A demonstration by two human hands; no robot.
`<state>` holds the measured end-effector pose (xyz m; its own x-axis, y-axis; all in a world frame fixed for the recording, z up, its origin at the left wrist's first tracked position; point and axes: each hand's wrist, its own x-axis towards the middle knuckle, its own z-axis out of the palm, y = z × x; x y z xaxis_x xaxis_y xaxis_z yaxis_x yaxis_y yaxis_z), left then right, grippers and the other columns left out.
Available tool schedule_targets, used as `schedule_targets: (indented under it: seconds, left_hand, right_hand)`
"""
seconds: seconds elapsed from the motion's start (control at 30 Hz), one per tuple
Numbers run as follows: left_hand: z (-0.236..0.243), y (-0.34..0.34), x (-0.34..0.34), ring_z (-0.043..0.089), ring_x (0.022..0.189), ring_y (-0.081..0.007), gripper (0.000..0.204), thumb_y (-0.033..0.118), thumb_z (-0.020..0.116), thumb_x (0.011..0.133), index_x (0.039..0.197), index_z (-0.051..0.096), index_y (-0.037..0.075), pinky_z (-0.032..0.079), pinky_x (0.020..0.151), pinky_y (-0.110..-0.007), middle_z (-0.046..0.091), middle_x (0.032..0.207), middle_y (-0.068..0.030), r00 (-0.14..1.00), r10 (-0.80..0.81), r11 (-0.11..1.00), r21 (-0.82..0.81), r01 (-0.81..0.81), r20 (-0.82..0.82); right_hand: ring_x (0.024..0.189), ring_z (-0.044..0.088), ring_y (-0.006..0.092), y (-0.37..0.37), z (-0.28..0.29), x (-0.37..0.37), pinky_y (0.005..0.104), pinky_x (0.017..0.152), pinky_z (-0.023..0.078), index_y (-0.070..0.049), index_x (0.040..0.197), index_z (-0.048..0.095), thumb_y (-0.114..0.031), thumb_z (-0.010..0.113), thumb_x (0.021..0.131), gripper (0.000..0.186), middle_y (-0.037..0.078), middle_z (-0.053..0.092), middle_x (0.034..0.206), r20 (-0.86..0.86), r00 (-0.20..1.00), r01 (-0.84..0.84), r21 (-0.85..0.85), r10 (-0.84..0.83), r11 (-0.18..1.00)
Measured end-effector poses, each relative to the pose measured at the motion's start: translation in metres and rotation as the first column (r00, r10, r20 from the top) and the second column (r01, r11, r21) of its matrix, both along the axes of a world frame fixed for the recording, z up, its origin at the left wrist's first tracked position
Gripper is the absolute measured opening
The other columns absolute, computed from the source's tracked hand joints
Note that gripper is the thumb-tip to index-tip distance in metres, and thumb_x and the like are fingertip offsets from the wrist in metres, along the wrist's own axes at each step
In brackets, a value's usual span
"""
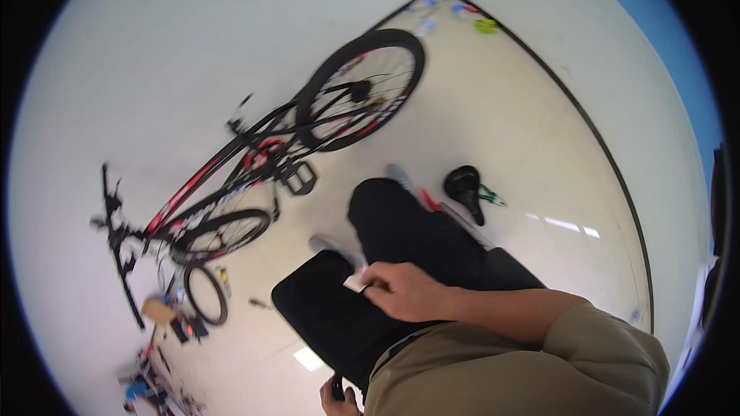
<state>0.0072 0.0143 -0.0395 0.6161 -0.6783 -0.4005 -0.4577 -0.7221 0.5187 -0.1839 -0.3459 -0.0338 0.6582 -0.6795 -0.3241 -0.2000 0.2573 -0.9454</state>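
Observation:
My right hand (401,290) is closed over my dark-trousered lap, with a small white flat item (354,281) at its fingertips, perhaps paper or cloth; its detail is blurred. My left hand (339,398), low in the view beside my thigh, has its fingers curled round a small black object (338,387) that I cannot identify. A black bicycle saddle (466,189) lies on the pale floor by my feet, beside a green-and-black tool (491,196), possibly pliers or a multi-tool.
A black-and-red bicycle (204,189) stretches across the left and centre against the pale wall. A loose tyre (206,293), a cardboard box (158,310) and assorted parts lie at lower left. Small blue and yellow items (484,26) sit in the far corner. Dark skirting (566,92) lines the wall.

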Motion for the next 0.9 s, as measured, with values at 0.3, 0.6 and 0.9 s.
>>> schedule_targets:
  seconds: [0.3, 0.6, 0.9]
  left_hand:
    - [0.025, -0.027, -0.005, 0.058, 0.112, -0.0364, 0.048, 0.012, 0.068, 0.077, 0.124, 0.060, 0.002, 0.048, 0.096, -0.041, 0.059, 0.120, -0.0200, 0.998, 0.016, 0.991, 0.130, -0.023, 0.058]
    - [0.030, -0.029, -0.009, 0.058, 0.113, -0.0358, 0.048, 0.017, 0.067, 0.079, 0.125, 0.059, 0.005, 0.048, 0.097, -0.040, 0.059, 0.121, -0.0181, 0.997, 0.038, 0.985, 0.165, -0.049, 0.069]
    - [0.028, -0.026, -0.008, 0.057, 0.115, -0.0346, 0.049, 0.018, 0.068, 0.079, 0.126, 0.058, 0.007, 0.048, 0.098, -0.039, 0.058, 0.123, -0.0165, 0.996, 0.072, 0.980, 0.180, -0.080, 0.052]
  right_hand:
    - [0.067, 0.058, 0.0099, 0.002, 0.002, 0.001, 0.0265, 0.063, 0.048, 0.002, 0.105, 0.063, -0.009, 0.064, 0.090, 0.018, 0.006, 0.064, 0.076, 0.035, 0.998, -0.051, 0.085, 0.048, 0.995]
    - [0.066, 0.051, 0.0044, 0.002, -0.001, 0.001, 0.0225, 0.060, 0.043, 0.004, 0.106, 0.063, -0.008, 0.062, 0.093, 0.017, 0.000, 0.059, 0.076, 0.037, 0.998, -0.060, 0.103, 0.057, 0.993]
    - [0.069, 0.053, 0.0050, 0.003, -0.004, 0.002, 0.0225, 0.061, 0.044, 0.003, 0.107, 0.063, -0.006, 0.061, 0.092, 0.017, 0.001, 0.061, 0.078, 0.039, 0.997, -0.064, 0.104, 0.061, 0.992]
